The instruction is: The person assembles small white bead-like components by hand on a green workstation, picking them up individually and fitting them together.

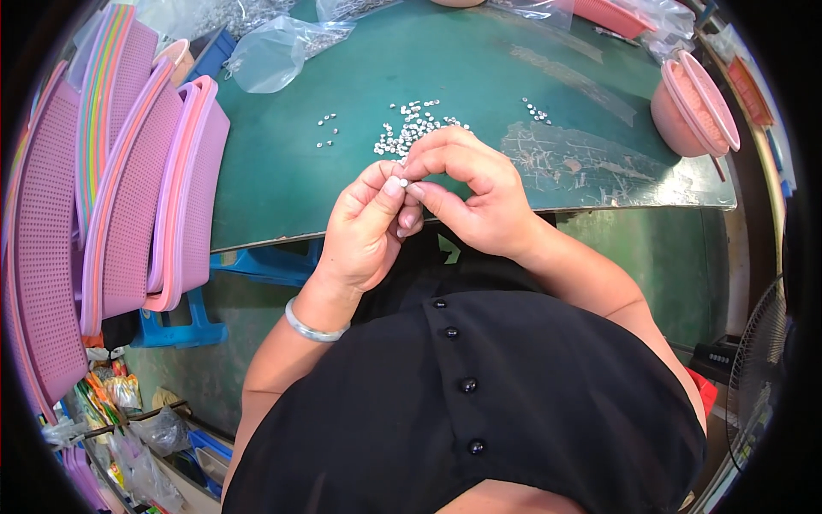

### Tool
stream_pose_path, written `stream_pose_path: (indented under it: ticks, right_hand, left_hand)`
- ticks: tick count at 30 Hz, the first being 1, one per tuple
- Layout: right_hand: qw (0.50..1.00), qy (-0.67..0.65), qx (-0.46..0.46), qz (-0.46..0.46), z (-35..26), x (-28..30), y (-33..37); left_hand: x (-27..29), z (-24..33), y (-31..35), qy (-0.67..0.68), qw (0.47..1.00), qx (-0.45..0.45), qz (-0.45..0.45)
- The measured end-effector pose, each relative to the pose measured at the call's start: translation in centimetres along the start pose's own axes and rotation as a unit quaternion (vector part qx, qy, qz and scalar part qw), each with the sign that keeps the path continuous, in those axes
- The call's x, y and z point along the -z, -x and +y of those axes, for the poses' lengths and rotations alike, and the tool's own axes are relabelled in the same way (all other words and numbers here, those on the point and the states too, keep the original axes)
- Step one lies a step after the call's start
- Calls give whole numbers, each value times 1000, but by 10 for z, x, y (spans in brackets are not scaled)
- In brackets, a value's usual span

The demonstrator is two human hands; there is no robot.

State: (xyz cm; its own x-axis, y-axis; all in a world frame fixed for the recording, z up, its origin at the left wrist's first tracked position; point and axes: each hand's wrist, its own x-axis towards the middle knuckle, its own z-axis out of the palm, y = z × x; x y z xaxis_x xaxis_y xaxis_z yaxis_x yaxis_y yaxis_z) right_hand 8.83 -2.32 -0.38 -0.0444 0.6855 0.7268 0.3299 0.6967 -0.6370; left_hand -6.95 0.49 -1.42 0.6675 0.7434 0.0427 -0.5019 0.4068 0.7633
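A small round silvery-white piece [403, 182] is pinched between the thumb and fingers of my left hand [366, 218], near the table's front edge. My right hand [479, 193] meets it from the other side, thumb and fingertips closed close to the piece. Whether the right fingers grip the same piece or another one, I cannot make out. Just beyond my fingers lies a loose pile of similar small round pieces [415, 127], whitish with dark centres. Smaller groups of the same pieces lie left [327, 128] and right [537, 111] of the pile.
The green table [282, 163] has worn patches at right. Stacked pink and purple perforated baskets [193, 188] stand at left, above a blue stool [184, 321]. Clear plastic bags [270, 56] lie at the back. A pink basket [689, 107] sits at right; a fan [758, 368] stands lower right.
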Motion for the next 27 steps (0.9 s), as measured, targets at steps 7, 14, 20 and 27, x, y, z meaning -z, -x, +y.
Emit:
stream_pose_path:
  ticks: [7,14,20,27]
  right_hand:
    - [999,35,7,-3,0,2,0]
    - [997,75,11,-22,3,4,-1]
    - [995,-14,-74,-64,6,7,-1]
    - [975,-92,-183,-87,5,10,-3]
  left_hand:
    - [0,0,0,5,1000,1,-11]
    - [-7,5,0,-51,995,27,86]
    - [-5,8,2,-1,993,63,99]
    - [-5,11,1,43,989,104,97]
